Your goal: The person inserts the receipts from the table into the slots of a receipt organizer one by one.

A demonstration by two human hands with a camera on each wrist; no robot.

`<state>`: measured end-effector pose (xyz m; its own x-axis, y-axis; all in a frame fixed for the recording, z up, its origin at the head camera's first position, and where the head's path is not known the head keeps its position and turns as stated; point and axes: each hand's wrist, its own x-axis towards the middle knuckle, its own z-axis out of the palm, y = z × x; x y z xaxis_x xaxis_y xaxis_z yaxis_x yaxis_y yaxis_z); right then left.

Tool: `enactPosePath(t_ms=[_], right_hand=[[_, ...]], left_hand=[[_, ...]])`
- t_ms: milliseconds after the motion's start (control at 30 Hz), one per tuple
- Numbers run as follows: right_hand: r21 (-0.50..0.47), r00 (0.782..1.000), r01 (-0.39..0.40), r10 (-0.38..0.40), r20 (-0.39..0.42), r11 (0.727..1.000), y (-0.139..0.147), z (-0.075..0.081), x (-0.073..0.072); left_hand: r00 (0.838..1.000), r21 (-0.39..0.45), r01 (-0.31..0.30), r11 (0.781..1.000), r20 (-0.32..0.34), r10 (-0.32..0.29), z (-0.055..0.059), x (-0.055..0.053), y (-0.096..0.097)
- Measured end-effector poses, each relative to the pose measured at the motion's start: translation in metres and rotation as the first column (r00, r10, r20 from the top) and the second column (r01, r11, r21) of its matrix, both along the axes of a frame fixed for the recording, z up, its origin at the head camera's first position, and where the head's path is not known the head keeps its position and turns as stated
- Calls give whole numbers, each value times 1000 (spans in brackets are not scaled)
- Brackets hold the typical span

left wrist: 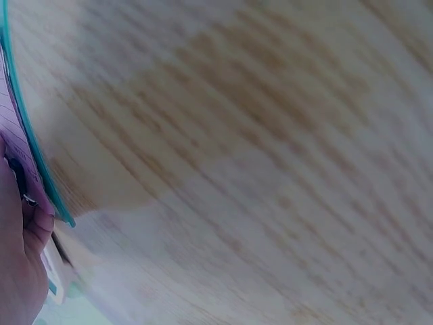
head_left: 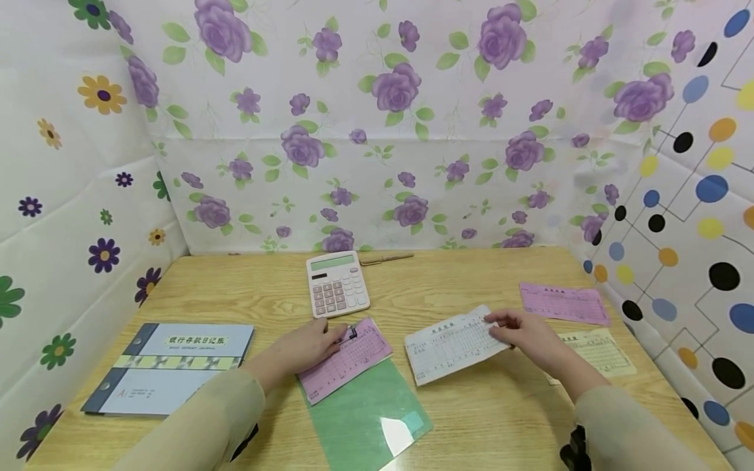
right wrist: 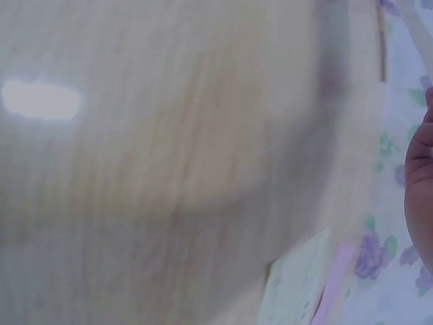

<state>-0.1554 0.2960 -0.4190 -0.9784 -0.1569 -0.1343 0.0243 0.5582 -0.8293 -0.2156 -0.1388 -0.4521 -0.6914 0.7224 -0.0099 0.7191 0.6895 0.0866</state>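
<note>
On the table lies a green translucent clipboard (head_left: 368, 412) with a pink receipt slip (head_left: 347, 360) under its black clip (head_left: 349, 335). My left hand (head_left: 309, 343) is at the clipboard's upper left, its thumb and finger about the clip. In the left wrist view, the left hand (left wrist: 20, 250) curls at the board's corner. My right hand (head_left: 524, 337) pinches the right edge of a white receipt slip (head_left: 450, 343), tilted with that edge raised off the table. Only part of the right hand (right wrist: 421, 183) shows in the right wrist view.
A calculator (head_left: 338, 284) and a pen (head_left: 387, 260) lie at the back. On the left is a blue bank deposit journal (head_left: 177, 356). A second pink slip (head_left: 564, 303) and a yellow slip (head_left: 597, 353) lie at right. Patterned cloth (head_left: 377, 163) surrounds the wooden table.
</note>
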Motion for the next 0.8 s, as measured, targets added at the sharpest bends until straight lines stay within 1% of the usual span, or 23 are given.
enactPosePath(t_ms=[133,333,433,600,700,800], right_hand=[[-53,1000,-6,6,3,999,-14,0,-9],[-96,998,-60,60,-7,994,-46,-6,-17],[-89,997,-78,78,4,993,-62,-10,-20],[-77,990,-139,141,14,987,-87,-16,-26],[-44,986,-166,166,9,985,-102,-21,-30],[-4,980,-197,197,-3,980,-118,-25,-32]], left_hand=[[1000,-4,-12,1000,16,12,2,0,-1],[994,-3,-60,998,96,60,2,0,1],[992,-17,-69,997,106,70,1,0,1],[993,-26,-69,997,89,72,0,0,1],[992,-20,-74,997,96,75,2,0,1],[987,-9,-91,996,130,91,2,0,2]])
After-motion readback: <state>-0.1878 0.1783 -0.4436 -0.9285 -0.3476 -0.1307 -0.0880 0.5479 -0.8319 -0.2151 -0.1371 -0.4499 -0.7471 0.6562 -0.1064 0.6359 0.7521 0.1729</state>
